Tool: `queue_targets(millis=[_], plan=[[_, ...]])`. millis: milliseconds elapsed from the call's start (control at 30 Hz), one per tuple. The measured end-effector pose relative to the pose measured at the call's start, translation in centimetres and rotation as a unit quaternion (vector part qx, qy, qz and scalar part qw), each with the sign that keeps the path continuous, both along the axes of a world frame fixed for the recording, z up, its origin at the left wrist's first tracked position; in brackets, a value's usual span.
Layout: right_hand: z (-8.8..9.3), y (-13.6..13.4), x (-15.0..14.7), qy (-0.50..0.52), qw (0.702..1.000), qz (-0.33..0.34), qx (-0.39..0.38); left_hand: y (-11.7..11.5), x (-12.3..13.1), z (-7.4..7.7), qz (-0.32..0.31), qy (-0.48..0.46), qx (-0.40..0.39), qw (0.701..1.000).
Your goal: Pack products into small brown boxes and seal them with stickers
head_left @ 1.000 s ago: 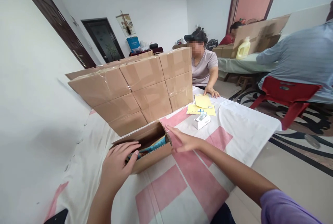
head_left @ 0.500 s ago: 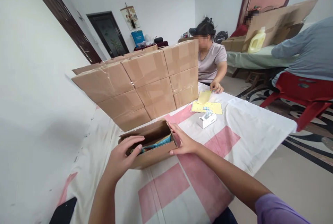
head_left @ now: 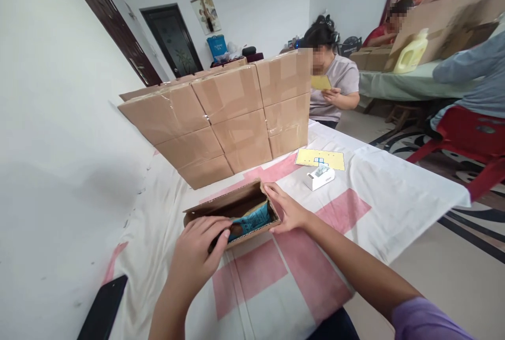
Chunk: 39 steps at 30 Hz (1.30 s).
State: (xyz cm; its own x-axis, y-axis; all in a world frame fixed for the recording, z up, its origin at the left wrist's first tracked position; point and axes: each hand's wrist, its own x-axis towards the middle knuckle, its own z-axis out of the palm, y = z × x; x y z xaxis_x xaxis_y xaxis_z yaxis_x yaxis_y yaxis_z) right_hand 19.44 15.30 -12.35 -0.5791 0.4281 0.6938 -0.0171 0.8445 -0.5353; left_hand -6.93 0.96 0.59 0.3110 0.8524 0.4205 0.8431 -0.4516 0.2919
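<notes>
The small box (head_left: 232, 212) sits on the worktop (head_left: 355, 198) near the front, its top open and no tape on it yet; a blue packet (head_left: 252, 220) is already inside; the left hand (head_left: 197, 258) curls its fingers over the near side, gripping it; the right hand (head_left: 288, 211) lies flat and loose against the right end; behind stand stacked boxes (head_left: 229, 119), all taped shut; a white tape holder (head_left: 319, 177) sits nearby.
</notes>
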Motion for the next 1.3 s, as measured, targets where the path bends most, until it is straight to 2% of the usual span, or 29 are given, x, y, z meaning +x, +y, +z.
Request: queue_targets(millis=[100, 167, 233, 267, 300, 333, 400, 467, 500, 600, 667, 767, 933, 1033, 1167, 1233, 1300], plan=[[0.5, -0.2, 0.0, -0.002, 1.000, 0.006, 0.000, 0.7, -0.6, 0.5, -0.026, -0.117, -0.089, 0.989], [1.1, -0.3, 0.1, -0.010, 1.000, 0.006, -0.007, 1.7, -1.2, 0.8, -0.080, -0.214, -0.181, 0.957], [1.8, -0.4, 0.2, -0.023, 1.000, 0.005, -0.015, 2.8, -1.8, 0.6, -0.135, -0.291, -0.264, 0.910], [2.1, -0.5, 0.2, -0.027, 0.999, 0.005, -0.018, 3.3, -2.0, 0.4, -0.149, -0.313, -0.289, 0.893], [2.4, -0.6, 0.3, -0.029, 0.999, 0.007, -0.022, 3.8, -2.2, 0.1, -0.147, -0.318, -0.299, 0.888], [2.6, -0.7, 0.3, -0.029, 0.999, 0.010, -0.028, 4.1, -2.1, -0.2, -0.130, -0.305, -0.290, 0.898], [3.0, -0.9, 0.3, -0.022, 0.998, 0.017, -0.047, 4.6, -1.8, -1.0, -0.071, -0.229, -0.219, 0.946], [3.2, -1.2, 0.2, -0.009, 0.997, 0.018, -0.072, 4.6, -1.0, -1.8, -0.019, -0.118, -0.094, 0.988], [3.4, -1.3, 0.1, -0.002, 0.996, 0.015, -0.084, 4.5, -0.6, -2.2, 0.000, -0.062, -0.024, 0.998], [3.6, -1.6, -0.2, 0.014, 0.995, 0.004, -0.100, 4.1, 0.7, -3.0, 0.070, 0.069, 0.137, 0.986], [3.6, -1.7, -0.4, 0.019, 0.995, 0.000, -0.096, 3.9, 1.3, -3.1, 0.119, 0.113, 0.175, 0.971], [3.5, -1.6, -0.6, 0.024, 0.996, -0.009, -0.091, 4.2, 1.3, -3.2, 0.148, 0.115, 0.160, 0.969], [2.8, -1.4, -0.8, 0.029, 0.992, -0.048, -0.110, 4.3, 0.7, -4.1, 0.073, 0.072, 0.091, 0.991], [2.2, -1.1, -0.9, 0.032, 0.993, -0.060, -0.100, 3.6, 1.0, -4.9, 0.097, 0.083, 0.059, 0.990], [1.7, -0.5, -0.8, 0.053, 0.991, -0.076, -0.091, 3.1, 1.8, -6.0, 0.099, 0.134, 0.048, 0.985], [1.9, -0.1, -0.4, 0.094, 0.988, -0.084, -0.087, 3.3, 2.1, -6.5, 0.111, 0.152, 0.046, 0.981], [2.6, 0.4, 0.8, 0.144, 0.976, -0.132, -0.095, 3.8, 2.3, -6.6, 0.120, 0.168, 0.039, 0.978]])
